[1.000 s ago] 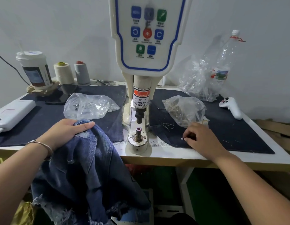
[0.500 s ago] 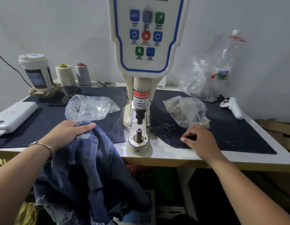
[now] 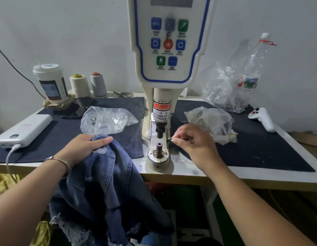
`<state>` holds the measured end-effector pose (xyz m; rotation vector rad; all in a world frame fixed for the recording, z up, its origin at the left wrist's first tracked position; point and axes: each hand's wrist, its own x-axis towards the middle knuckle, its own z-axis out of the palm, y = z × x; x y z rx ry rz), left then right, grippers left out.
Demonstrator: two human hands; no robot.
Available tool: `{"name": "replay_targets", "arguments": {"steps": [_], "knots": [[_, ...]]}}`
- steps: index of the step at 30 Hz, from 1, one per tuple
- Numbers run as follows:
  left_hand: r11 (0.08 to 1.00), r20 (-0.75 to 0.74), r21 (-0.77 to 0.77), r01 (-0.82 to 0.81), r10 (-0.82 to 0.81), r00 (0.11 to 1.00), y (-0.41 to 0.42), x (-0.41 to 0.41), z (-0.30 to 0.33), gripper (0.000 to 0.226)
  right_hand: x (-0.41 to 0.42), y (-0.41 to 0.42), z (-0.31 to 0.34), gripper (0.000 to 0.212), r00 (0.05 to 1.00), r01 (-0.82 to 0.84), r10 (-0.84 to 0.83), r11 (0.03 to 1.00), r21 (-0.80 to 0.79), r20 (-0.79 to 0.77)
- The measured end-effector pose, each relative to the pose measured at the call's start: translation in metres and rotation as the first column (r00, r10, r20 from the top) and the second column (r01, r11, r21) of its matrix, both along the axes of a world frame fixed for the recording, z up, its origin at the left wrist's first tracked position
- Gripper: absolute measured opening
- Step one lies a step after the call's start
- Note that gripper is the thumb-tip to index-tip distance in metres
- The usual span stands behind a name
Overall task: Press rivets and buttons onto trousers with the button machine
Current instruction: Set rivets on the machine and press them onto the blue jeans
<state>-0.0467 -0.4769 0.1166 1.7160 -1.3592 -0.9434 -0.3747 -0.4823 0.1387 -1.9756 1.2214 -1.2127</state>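
The left hand (image 3: 85,145) is holding the blue denim trousers (image 3: 108,189) at the front edge of the table (image 3: 260,176). Its fingers are curling over a fold of the cloth, with the thumb lying flat on top. The rest of the trousers is hanging down below that hand, off the table edge, with frayed ends at the bottom. A thin bracelet (image 3: 61,161) is sitting on that wrist.

The right hand (image 3: 193,142) is hovering just to the right of the button machine (image 3: 169,50). Its fingers are bending in and its fingertips (image 3: 173,138) are pinching together near the machine's black punch (image 3: 160,130). The hand is blurry, so I cannot tell if something small is held in the pinch. Just left of and below those fingertips, the pink-topped post (image 3: 159,145) is standing up from the round metal base (image 3: 158,157).

Behind the right hand, a clear bag of small metal parts (image 3: 210,122) is lying on the dark cloth mat (image 3: 260,148). Behind the left hand, another clear bag (image 3: 108,119) is lying on the mat too. Far to the left of that hand, a white power bank (image 3: 24,130) is resting with a cable plugged in.
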Motion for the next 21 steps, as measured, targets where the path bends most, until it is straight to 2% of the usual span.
{"name": "replay_targets", "arguments": {"steps": [6, 10, 17, 21], "knots": [[1.0, 0.003, 0.007, -0.007, 0.006, 1.0, -0.001, 0.002, -0.001, 0.044, 0.022, -0.002, 0.001, 0.01, 0.995, -0.095, 0.091, 0.992, 0.087, 0.052], [1.0, 0.002, 0.009, -0.018, 0.018, 1.0, -0.001, 0.001, -0.001, 0.046, 0.025, -0.003, 0.0, 0.013, 0.995, -0.099, 0.099, 0.991, 0.087, 0.003], [1.0, 0.04, -0.002, -0.029, 0.029, 0.999, 0.001, -0.002, 0.002, 0.044, 0.023, -0.004, 0.005, 0.033, 0.986, -0.079, 0.081, 0.997, 0.019, -0.146], [1.0, 0.027, -0.002, -0.017, 0.017, 1.0, 0.003, -0.004, 0.005, 0.036, 0.023, -0.004, 0.005, 0.026, 0.977, -0.069, 0.063, 0.997, -0.026, -0.203]]}}
